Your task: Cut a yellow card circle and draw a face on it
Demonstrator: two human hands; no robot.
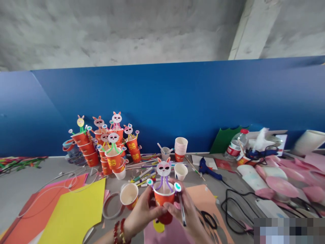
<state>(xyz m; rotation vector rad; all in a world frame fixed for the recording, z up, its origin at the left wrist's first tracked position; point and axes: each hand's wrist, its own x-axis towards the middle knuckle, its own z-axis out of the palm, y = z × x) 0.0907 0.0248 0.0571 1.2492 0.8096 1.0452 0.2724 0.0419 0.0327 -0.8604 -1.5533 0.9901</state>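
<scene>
Both my hands hold one red paper cup [164, 200] upright near the front middle. A paper bunny face [164, 168] stands over its rim on purple pipe cleaners, with a white disc bearing a teal heart on each side. My left hand [144, 208] has its fingers around the cup's left side, with a red bead bracelet at the wrist. On the right side, my right hand [186, 206] grips the cup, and a pen [182, 210] sticks out between its fingers. A pink sheet [167, 234] with a yellow shape lies beneath.
Stacked red cups with paper animals [113, 159] stand at the left back. Yellow paper [76, 210] and orange sheets lie at left. White cups [181, 145], a blue glue gun [209, 171], black scissors [208, 219], cables, a bottle [236, 144] and pink pieces [281, 184] are to the right.
</scene>
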